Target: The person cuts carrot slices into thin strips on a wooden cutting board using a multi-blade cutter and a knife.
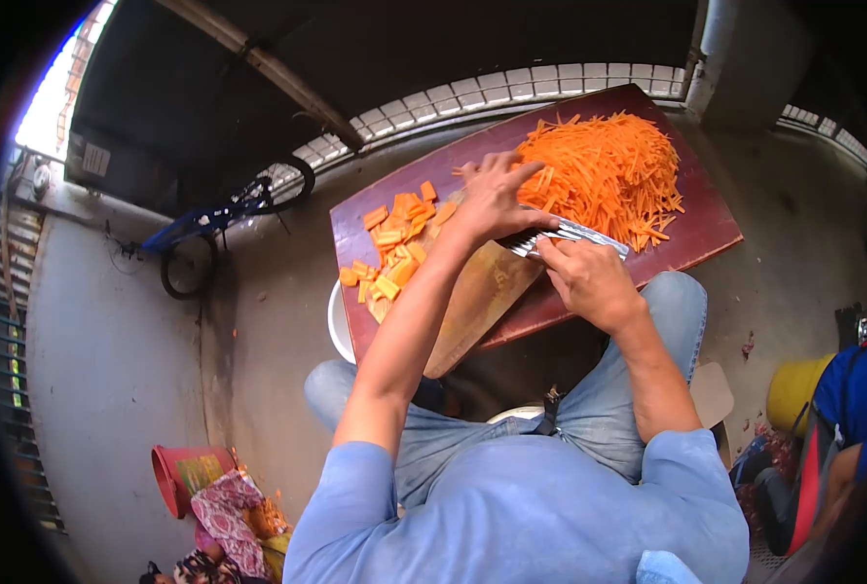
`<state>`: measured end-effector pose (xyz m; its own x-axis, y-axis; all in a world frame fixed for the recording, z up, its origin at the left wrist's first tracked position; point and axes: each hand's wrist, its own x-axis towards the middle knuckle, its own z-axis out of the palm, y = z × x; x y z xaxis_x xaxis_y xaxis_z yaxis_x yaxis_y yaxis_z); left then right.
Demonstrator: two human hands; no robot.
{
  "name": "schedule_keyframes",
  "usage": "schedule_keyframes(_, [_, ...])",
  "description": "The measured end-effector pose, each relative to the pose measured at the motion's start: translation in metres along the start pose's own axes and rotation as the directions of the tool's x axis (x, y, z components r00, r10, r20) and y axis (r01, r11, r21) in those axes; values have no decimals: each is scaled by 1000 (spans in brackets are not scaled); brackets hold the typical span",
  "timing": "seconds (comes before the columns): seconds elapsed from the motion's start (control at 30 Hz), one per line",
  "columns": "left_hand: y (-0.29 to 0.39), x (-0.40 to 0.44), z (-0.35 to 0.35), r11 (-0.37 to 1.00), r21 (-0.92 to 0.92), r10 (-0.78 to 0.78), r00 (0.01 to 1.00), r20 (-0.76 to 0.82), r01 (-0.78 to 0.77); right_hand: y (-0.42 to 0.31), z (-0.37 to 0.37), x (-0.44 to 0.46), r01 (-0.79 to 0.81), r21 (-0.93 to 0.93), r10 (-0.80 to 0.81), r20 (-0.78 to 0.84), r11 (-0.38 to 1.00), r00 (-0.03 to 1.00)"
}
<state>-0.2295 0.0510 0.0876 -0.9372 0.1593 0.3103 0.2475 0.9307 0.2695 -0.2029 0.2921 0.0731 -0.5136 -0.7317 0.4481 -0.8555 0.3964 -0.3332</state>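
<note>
My left hand (pixel 497 200) is over the middle of the dark red board, fingers spread, its thumb by a shiny silver blade-like piece (pixel 589 237) with dark stripes near its left end. My right hand (pixel 594 277) is closed on the lower side of that piece; its exact kind I cannot make out. Beneath both hands lies a wooden cutting board (pixel 482 297). A large heap of shredded carrot (pixel 604 175) rises just beyond the hands. Left of my left forearm are cut carrot slabs (pixel 394 238), scattered and overlapping.
The dark red board (pixel 691 209) reaches in front of my knees. A white container rim (pixel 337 326) shows under its left edge. A bicycle (pixel 224 219) leans by the left wall. A red bucket (pixel 168 480) and a yellow bucket (pixel 793 389) stand behind, with people partly visible at both lower corners.
</note>
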Motion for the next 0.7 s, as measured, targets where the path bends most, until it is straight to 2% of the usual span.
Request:
schedule_keyframes(0.1, [-7,8,11,986,165,-39,999,-14,41,2,4,-3,11,35,-11,6,999,1000])
schedule_keyframes(0.23, [-42,-8,13,985,147,-63,985,-161,87,-1,-14,2,-48,100,40,77,994,996])
schedule_keyframes(0.33, [-70,-45,-3,977,54,-178,928,-327,206,5,-7,-1,-61,237,52,46,970,998])
schedule_keyframes(0.37, [-77,-62,-12,969,37,-212,900,-380,243,3,-9,0,-103,275,83,84,956,993])
schedule_keyframes(0.47, [-142,-128,-22,921,64,-332,862,-383,383,0,-10,2,-81,309,74,33,948,997])
schedule_keyframes(0.53, [-152,-169,-56,832,-192,-555,785,-275,521,-1,-10,2,-64,310,61,18,949,998])
schedule_keyframes(0.6, [-195,-216,-64,798,-25,-586,767,-260,602,-1,-9,3,-50,311,50,6,949,999])
schedule_keyframes(0.67, [-205,-245,-82,666,19,-727,654,-209,746,0,-5,3,-44,310,46,1,950,999])
schedule_keyframes(0.7, [-210,-255,-88,596,-59,-800,584,-136,801,-1,-3,3,-41,309,42,2,950,999])
